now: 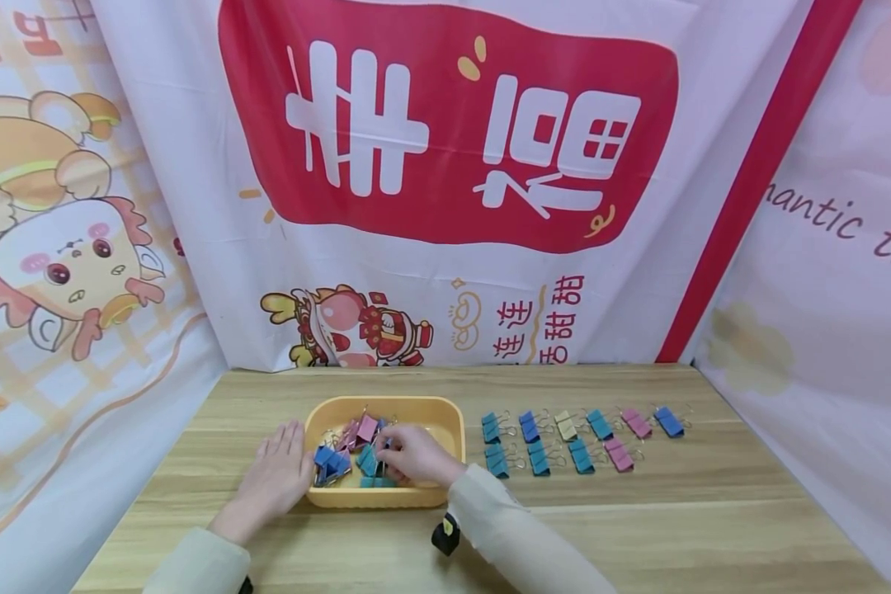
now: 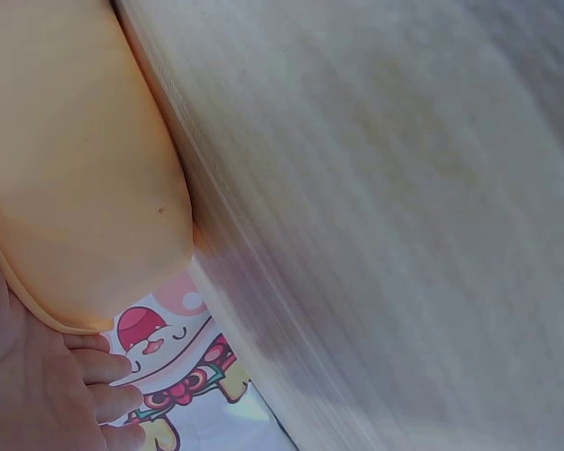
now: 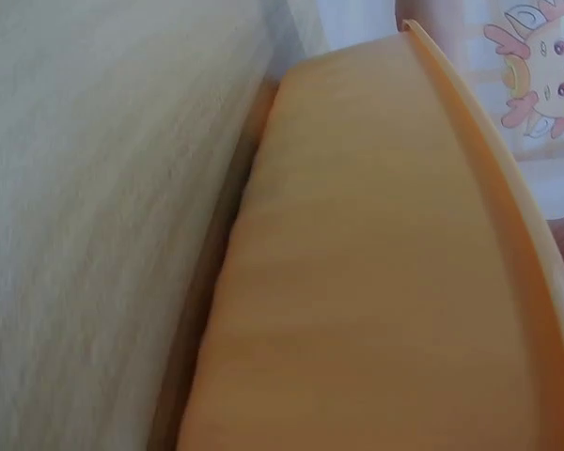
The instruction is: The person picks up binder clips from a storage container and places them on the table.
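Note:
A yellow plastic tray (image 1: 386,498) on the table holds a loose pile of binder clips in blue, pink and teal. My left hand (image 1: 278,466) lies along the tray's left end, fingers extended; in the left wrist view its fingers (image 2: 103,399) show beside the tray wall (image 2: 85,169). Inside the tray my right hand (image 1: 414,454) reaches down with bent fingers, right at a teal binder clip (image 1: 367,460). I cannot tell whether it pinches that clip. A blue binder clip (image 1: 330,462) lies in the left part, near a pink one (image 1: 367,427).
Right of the tray, binder clips stand in two rows, among them a cream one (image 1: 566,426), a blue one (image 1: 669,421) and a pink one (image 1: 619,454). The wooden table (image 1: 638,536) meets a printed cloth (image 1: 624,305) at the back.

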`<state>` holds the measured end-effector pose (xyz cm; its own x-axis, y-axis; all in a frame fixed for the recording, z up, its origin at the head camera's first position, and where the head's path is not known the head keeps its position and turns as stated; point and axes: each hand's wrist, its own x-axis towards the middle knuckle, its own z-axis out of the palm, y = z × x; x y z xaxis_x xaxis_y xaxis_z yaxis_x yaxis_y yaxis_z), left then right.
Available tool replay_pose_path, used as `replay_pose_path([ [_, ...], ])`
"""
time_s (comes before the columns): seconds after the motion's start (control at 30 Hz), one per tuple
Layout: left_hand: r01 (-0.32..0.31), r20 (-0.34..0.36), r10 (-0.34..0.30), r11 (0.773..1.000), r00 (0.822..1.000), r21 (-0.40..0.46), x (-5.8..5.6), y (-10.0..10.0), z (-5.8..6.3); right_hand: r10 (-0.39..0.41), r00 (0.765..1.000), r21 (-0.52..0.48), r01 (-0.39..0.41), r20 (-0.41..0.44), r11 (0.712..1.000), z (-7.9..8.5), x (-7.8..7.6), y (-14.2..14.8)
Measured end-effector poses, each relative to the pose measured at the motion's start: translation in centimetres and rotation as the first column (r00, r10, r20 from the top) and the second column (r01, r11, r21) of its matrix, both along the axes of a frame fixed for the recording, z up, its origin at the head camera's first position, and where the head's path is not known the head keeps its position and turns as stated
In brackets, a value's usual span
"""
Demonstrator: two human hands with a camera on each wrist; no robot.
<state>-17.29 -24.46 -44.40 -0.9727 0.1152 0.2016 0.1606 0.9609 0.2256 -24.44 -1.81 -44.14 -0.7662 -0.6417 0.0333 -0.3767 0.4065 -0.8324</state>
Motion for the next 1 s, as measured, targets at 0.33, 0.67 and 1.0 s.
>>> replay_pose_path([
  [0.33, -0.003, 0.013, 0.003, 1.0, 1.0, 0.002, 0.0, 0.0, 0.2, -0.046, 0.997, -0.042, 0.049, 0.063, 0.998, 0.9, -0.7, 2.1],
  [0.67, -0.005, 0.014, 0.005, 1.0, 1.0, -0.005, 0.0, 0.0, 0.1, -0.102, 0.991, -0.089, 0.109, 0.085, 0.99, 2.0, -1.3, 4.2],
  [1.0, -0.013, 0.022, 0.013, 1.0, 1.0, -0.012, -0.1, 0.0, 0.1, -0.181, 0.979, -0.069, 0.188, 0.097, 0.98, 2.5, -1.9, 6.2],
])
